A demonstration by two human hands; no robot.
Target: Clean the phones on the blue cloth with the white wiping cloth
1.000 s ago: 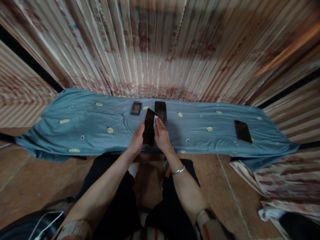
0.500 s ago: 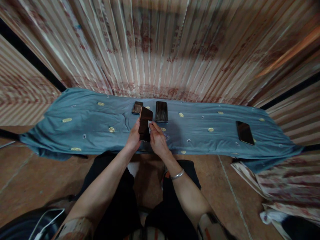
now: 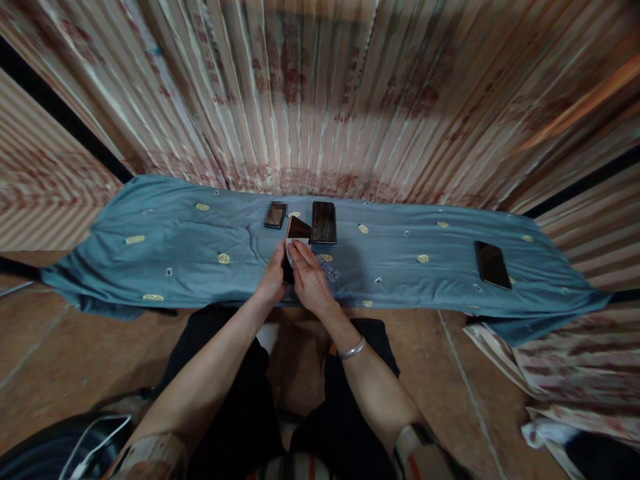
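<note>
Near the middle of the cloth-covered table, my left hand (image 3: 271,277) is closed round the left edge of a dark phone (image 3: 299,229), which is tilted above the cloth. My right hand (image 3: 311,275) presses a small pale cloth (image 3: 299,241) against the phone's screen, its fingers together over it. Behind the held phone lie a smaller dark phone (image 3: 275,215) to the left and a larger black phone (image 3: 324,223) to the right. My hands cover the held phone's lower part.
A blue-grey cloth (image 3: 190,233) with yellow prints covers the narrow table. Another black phone (image 3: 493,265) lies at the right. A small clear wrapper (image 3: 330,270) is beside my right hand. Striped curtains (image 3: 320,100) hang behind, with dark poles at both sides.
My right hand and the pale cloth have moved left across the phone's screen, and more of the cloth shows. The held phone has shifted slightly right.
</note>
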